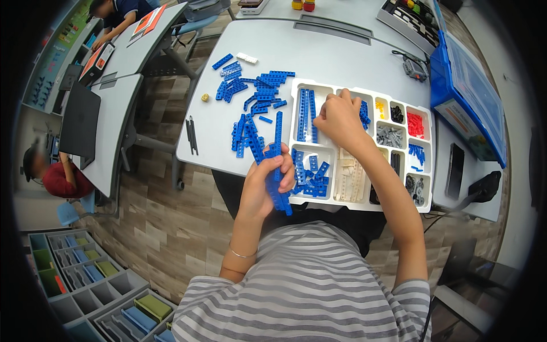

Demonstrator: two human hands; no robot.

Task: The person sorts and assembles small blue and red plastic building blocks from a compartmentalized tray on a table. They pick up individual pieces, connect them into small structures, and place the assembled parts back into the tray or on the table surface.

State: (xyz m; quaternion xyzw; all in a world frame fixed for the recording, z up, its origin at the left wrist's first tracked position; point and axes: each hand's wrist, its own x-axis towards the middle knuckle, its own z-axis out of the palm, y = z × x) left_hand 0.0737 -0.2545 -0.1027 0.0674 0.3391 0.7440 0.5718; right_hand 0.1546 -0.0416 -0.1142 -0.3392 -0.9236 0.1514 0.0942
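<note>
My left hand [263, 181] is closed around a bundle of long blue studded toy beams [278, 196], held upright at the tray's near left corner. My right hand [343, 121] reaches over the white sorting tray [313, 145], its fingers bent down above the back middle compartments. Whatever those fingers grip is hidden. Long blue beams [306, 117] lie lengthwise in the compartment left of this hand, and short blue pieces [365, 114] show just right of it. Nearer me, the tray holds loose blue plates [312, 179] and pale beams [348, 179], partly under my right forearm.
Scattered blue beams [265, 88] cover the table left of the tray. Dark rods [192, 137] and a small yellow piece [205, 97] lie farther left. A blue bin [464, 94] and a phone [454, 166] are at the right. Two people sit at other tables.
</note>
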